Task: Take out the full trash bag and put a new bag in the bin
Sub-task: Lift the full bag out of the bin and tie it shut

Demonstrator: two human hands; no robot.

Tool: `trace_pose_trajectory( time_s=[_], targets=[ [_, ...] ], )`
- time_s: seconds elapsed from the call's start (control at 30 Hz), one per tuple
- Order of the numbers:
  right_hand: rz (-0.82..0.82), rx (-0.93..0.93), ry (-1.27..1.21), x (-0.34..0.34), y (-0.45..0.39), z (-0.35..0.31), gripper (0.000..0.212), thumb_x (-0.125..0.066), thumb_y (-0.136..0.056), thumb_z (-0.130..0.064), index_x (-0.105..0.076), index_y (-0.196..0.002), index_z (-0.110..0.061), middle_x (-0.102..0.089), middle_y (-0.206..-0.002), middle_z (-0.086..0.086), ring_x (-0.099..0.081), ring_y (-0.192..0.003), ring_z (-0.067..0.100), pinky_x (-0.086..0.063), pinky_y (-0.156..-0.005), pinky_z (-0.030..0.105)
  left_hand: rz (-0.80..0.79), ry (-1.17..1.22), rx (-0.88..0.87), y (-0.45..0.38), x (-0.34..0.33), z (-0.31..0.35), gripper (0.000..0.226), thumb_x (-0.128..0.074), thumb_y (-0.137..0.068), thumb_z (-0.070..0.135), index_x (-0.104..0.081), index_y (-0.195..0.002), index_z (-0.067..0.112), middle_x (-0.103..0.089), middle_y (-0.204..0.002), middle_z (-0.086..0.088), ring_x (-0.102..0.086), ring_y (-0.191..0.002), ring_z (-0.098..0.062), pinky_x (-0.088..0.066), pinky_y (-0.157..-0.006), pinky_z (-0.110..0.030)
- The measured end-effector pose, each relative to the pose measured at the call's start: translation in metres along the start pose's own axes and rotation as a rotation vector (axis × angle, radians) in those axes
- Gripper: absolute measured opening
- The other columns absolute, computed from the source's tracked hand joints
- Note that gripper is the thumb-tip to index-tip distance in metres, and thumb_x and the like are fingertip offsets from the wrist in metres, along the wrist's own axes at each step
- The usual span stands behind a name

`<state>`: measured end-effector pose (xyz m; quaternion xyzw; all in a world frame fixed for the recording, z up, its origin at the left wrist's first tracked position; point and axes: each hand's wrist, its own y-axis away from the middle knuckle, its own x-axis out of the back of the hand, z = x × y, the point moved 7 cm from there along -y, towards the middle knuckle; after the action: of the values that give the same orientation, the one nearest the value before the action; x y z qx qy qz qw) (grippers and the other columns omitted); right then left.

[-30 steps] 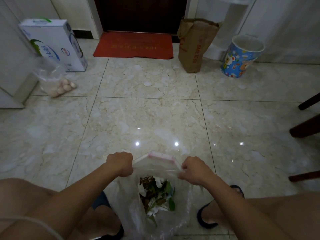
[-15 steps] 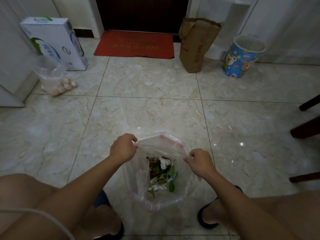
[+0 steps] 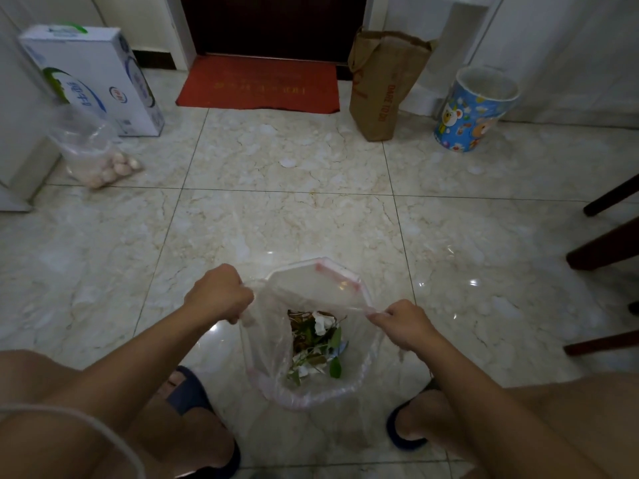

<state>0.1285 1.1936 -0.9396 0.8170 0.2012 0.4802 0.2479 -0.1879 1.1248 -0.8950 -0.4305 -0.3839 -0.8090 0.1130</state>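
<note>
I see the trash bag (image 3: 273, 344) standing on the tiled floor (image 3: 276, 219), near the front edge of the floor and between the two feet in dark slippers; it is transparent with a pink band at its mouth, and inside it lie green leaves and white paper scraps (image 3: 316, 344); the left hand (image 3: 219, 293) grips the left side of the bag's rim with the fingers curled into a fist around the plastic; the right hand (image 3: 403, 323) pinches the right side of the rim, where the plastic is drawn out into a thin strip between the curled fingers; the two hands are apart, so the mouth of the bag is stretched open between them; the bin (image 3: 475, 110), blue with cartoon bears, stands at the far right part of the floor, close to the wall, and a clear liner shows at its rim; a brown paper bag (image 3: 380, 88) stands left of it, beside the red doormat (image 3: 259, 84); at the far left there is a white carton (image 3: 93, 77), and in front of it a plastic bag of eggs (image 3: 100, 157); dark chair legs (image 3: 605, 243) come in at the right edge
</note>
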Motion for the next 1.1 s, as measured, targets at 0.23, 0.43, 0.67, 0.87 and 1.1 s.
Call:
trace_pose_trajectory(
  time_s=[0.23,0.43,0.67,0.87,1.1],
  targets=[
    [-0.325,-0.021,0.067,-0.003,0.02,0.007,0.036,-0.074,-0.084,-0.034,-0.075,-0.098,-0.001,-0.078,-0.087,0.004,-0.068,-0.079,0.014,-0.051,-0.071,0.025,-0.304,0.401,-0.008,0.034,-0.008,0.006,0.02,-0.063,-0.077,0.01,-0.073,-0.081,-0.006,-0.077,-0.073,-0.01,-0.071,-0.072,-0.024,-0.048,-0.065,-0.03],
    [-0.428,-0.011,0.1,-0.01,0.03,0.015,0.022,-0.081,-0.074,-0.025,-0.079,-0.088,-0.008,-0.071,-0.081,0.003,-0.063,-0.079,0.017,-0.052,-0.079,0.032,-0.417,0.597,-0.084,0.055,-0.01,0.016,0.025,-0.06,-0.082,0.007,-0.057,-0.058,0.001,-0.073,-0.079,-0.028,-0.069,-0.073,-0.038,-0.057,-0.08,-0.045],
    [-0.594,0.055,-0.154,-0.013,0.048,0.004,0.017,-0.079,-0.078,-0.022,-0.073,-0.075,-0.007,-0.074,-0.072,0.009,-0.07,-0.071,0.018,-0.055,-0.092,0.035,-0.665,0.613,-0.103,0.066,-0.004,0.014,0.018,-0.06,-0.091,0.012,-0.056,-0.078,0.0,-0.065,-0.069,-0.025,-0.069,-0.064,-0.038,-0.057,-0.06,-0.039],
    [-0.77,0.086,-0.373,0.001,0.065,-0.012,0.023,-0.074,-0.084,-0.012,-0.059,-0.066,-0.014,-0.046,-0.052,-0.001,-0.044,-0.044,0.009,-0.052,-0.056,0.027,-0.771,0.623,-0.122,0.066,-0.004,0.014,0.024,-0.047,-0.099,0.011,-0.065,-0.095,-0.004,-0.068,-0.08,-0.032,-0.071,-0.075,-0.04,-0.06,-0.066,-0.044],
    [-0.774,-0.092,-0.024,-0.016,0.071,0.004,0.029,-0.082,-0.076,-0.027,-0.066,-0.086,-0.005,-0.058,-0.054,-0.003,-0.036,-0.043,0.007,-0.028,-0.04,0.019,-0.667,0.519,-0.11,0.058,-0.005,0.005,0.024,-0.053,-0.097,0.016,-0.066,-0.095,-0.005,-0.068,-0.077,-0.026,-0.069,-0.071,-0.035,-0.058,-0.06,-0.039]
  ],
)
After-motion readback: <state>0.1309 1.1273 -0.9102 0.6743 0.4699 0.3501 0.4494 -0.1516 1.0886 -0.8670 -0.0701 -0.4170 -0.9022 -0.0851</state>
